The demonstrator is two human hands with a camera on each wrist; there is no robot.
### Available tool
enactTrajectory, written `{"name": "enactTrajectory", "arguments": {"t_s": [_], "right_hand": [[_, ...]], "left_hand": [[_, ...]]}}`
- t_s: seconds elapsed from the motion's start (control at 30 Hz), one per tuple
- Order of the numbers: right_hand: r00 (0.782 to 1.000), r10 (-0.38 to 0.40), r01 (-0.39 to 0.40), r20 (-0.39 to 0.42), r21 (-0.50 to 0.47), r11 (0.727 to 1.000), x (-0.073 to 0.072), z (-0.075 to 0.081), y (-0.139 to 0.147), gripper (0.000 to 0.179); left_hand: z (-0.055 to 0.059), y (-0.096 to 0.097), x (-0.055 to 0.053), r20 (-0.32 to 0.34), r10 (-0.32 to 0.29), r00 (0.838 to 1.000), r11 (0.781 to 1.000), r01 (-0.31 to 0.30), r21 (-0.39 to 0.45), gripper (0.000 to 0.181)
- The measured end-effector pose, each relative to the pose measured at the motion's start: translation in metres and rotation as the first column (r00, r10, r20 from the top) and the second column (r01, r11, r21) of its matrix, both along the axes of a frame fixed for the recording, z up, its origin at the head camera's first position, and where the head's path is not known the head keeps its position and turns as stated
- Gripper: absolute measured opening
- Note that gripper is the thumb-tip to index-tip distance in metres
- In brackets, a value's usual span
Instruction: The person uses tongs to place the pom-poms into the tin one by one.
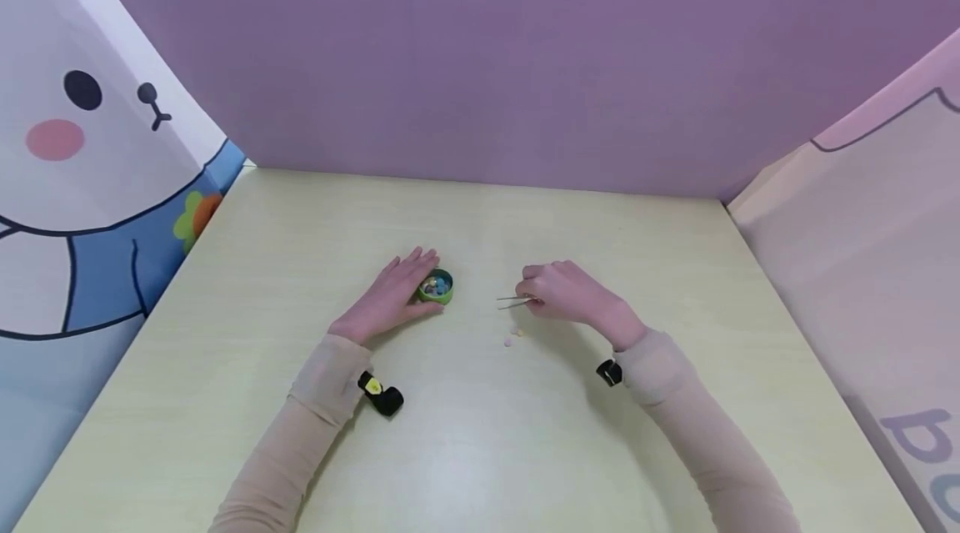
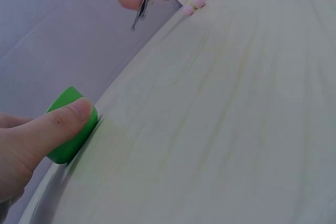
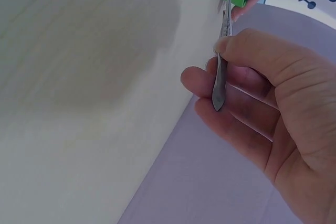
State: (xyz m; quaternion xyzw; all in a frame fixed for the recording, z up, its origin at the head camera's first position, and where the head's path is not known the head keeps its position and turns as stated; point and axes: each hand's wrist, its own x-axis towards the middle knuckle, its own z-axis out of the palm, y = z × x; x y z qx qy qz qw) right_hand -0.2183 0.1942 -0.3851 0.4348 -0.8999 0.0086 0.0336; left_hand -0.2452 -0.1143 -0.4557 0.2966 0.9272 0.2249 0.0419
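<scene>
A small round green container [image 1: 436,297] stands on the table, with blue, pale and yellowish little pieces [image 1: 435,285] inside. My left hand [image 1: 393,291] holds it from the left, thumb on the near side and fingers round the far side. In the left wrist view the thumb lies against the green wall [image 2: 65,150]. To the right, above the table, my right hand [image 1: 566,291] pinches metal tweezers [image 3: 219,80] between thumb and fingers. Their tips point left toward the container and stand apart in the head view; I see nothing between them.
A few tiny pink and yellow pieces [image 1: 508,342] lie loose on the pale wooden table [image 1: 465,433], just nearer than the tweezers. A purple panel [image 1: 495,57] rises behind the table's far edge, with printed panels at both sides. Each wrist wears a black camera.
</scene>
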Motion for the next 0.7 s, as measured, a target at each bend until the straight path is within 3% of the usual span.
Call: {"name": "enactTrajectory", "arguments": {"t_s": [0.4, 0.7], "right_hand": [[1.0, -0.02, 0.02, 0.011, 0.018, 1.0, 0.016, -0.003, 0.017, 0.012], [1.0, 0.004, -0.004, 0.002, 0.031, 1.0, 0.026, -0.007, 0.02, 0.014]], "left_hand": [[0.003, 0.001, 0.002, 0.002, 0.0, 1.0, 1.0, 0.0, 0.004, 0.086], [-0.002, -0.001, -0.002, -0.013, -0.008, 1.0, 1.0, 0.008, 0.0, 0.087]]}}
